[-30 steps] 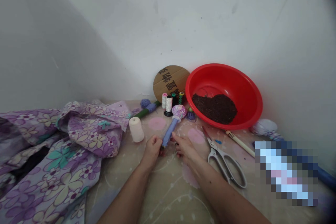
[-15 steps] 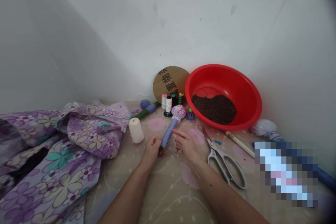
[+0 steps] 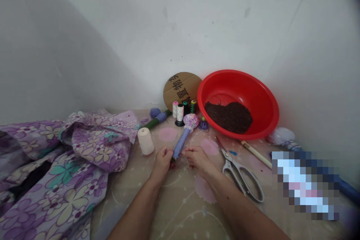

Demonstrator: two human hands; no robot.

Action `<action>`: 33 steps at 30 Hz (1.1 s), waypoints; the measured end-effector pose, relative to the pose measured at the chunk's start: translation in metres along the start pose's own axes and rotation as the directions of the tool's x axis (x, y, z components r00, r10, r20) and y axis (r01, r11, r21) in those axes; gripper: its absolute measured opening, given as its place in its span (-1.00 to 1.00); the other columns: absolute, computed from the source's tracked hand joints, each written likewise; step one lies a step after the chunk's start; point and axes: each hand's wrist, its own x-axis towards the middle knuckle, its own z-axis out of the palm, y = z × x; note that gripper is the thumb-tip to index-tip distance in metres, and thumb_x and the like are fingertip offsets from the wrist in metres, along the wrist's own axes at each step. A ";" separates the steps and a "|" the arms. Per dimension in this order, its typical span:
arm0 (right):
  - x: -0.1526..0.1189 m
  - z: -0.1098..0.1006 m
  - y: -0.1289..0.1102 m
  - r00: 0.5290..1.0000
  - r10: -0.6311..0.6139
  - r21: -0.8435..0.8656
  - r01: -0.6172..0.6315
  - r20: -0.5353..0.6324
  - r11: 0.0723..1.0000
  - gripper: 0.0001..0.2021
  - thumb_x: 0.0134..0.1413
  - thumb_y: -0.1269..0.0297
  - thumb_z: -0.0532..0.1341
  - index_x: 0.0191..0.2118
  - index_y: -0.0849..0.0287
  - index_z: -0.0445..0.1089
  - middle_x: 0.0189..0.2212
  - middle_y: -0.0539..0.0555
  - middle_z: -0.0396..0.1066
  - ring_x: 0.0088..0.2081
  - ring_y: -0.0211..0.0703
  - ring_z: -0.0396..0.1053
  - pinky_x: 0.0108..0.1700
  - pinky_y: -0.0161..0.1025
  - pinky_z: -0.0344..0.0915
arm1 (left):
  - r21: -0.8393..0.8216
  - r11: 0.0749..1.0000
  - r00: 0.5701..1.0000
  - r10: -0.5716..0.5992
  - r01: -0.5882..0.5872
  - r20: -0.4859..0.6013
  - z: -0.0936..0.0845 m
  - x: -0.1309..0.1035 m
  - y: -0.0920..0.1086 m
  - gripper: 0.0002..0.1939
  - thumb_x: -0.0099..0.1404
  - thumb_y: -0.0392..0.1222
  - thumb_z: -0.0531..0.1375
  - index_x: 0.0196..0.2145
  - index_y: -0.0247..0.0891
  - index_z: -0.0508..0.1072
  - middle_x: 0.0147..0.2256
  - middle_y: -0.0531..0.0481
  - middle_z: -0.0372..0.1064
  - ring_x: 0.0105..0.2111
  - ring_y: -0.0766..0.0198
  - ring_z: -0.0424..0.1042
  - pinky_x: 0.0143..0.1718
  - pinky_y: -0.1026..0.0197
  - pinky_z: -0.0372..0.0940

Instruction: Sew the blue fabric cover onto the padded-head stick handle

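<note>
A stick wrapped in blue material [image 3: 180,143] lies slanted in front of me, topped by a round floral fabric head [image 3: 191,120]. My left hand [image 3: 163,161] is closed at its lower end, fingertips pinched on the stick. To the right of the stick, my right hand [image 3: 196,158] has its thumb and fingers drawn together near the wrapping; whatever is between them is too small to make out. A white thread cone [image 3: 146,141] stands left of the stick. Large scissors [image 3: 239,172] lie to the right of my right hand.
Purple floral cloth [image 3: 81,150] covers the left side. A red basin [image 3: 270,116] with dark material stands at the back right, beside a cardboard disc [image 3: 180,88] and several thread spools [image 3: 180,112]. A cream-coloured stick [image 3: 256,154] and a blue-wrapped one [image 3: 347,189] lie right.
The extended fingers of my right hand have drawn in and closed together beside the stick. My left hand keeps its place at the lower end.
</note>
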 end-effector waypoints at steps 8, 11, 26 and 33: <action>-0.004 -0.003 -0.004 0.995 0.034 0.143 -0.048 0.096 0.989 -0.86 -0.29 0.36 0.17 -0.47 0.28 0.31 -0.87 -0.22 -0.04 -0.81 -0.48 -0.12 -0.72 -0.43 -0.06 | -0.011 1.000 1.000 -0.007 0.007 -0.006 0.001 -0.005 0.009 -0.82 0.03 -0.18 0.02 -0.64 -0.23 0.06 -0.80 0.23 0.04 -0.82 0.46 0.09 -0.79 0.41 -0.01; -0.004 -0.002 -0.005 0.993 0.039 0.170 -0.058 0.115 0.984 -0.82 -0.30 0.34 0.19 -0.44 0.29 0.32 -0.88 -0.24 -0.07 -0.81 -0.48 -0.15 -0.71 -0.43 -0.06 | -0.017 1.000 1.000 0.009 -0.009 -0.004 0.001 -0.005 0.007 -0.81 0.03 -0.17 0.02 -0.64 -0.23 0.07 -0.79 0.23 0.03 -0.81 0.46 0.08 -0.79 0.40 -0.01; 0.002 -0.001 0.004 0.993 0.000 0.187 -0.022 0.118 0.982 -0.77 -0.34 0.22 0.26 -0.50 0.27 0.29 -0.88 -0.25 -0.07 -0.81 -0.50 -0.16 -0.72 -0.44 -0.08 | -0.022 0.999 0.999 0.040 -0.040 0.015 0.000 0.001 -0.002 -0.79 0.04 -0.13 0.03 -0.63 -0.23 0.08 -0.79 0.24 0.02 -0.81 0.45 0.07 -0.81 0.39 0.02; 0.000 0.004 0.000 0.994 -0.007 0.174 -0.012 0.107 0.985 -0.81 -0.33 0.25 0.25 -0.58 0.26 0.27 -0.90 -0.24 -0.09 -0.82 -0.50 -0.18 -0.74 -0.44 -0.16 | -0.002 1.000 1.000 0.028 -0.028 0.012 0.002 -0.001 0.001 -0.80 0.01 -0.13 0.03 -0.64 -0.22 0.06 -0.80 0.24 0.02 -0.83 0.45 0.07 -0.82 0.39 0.01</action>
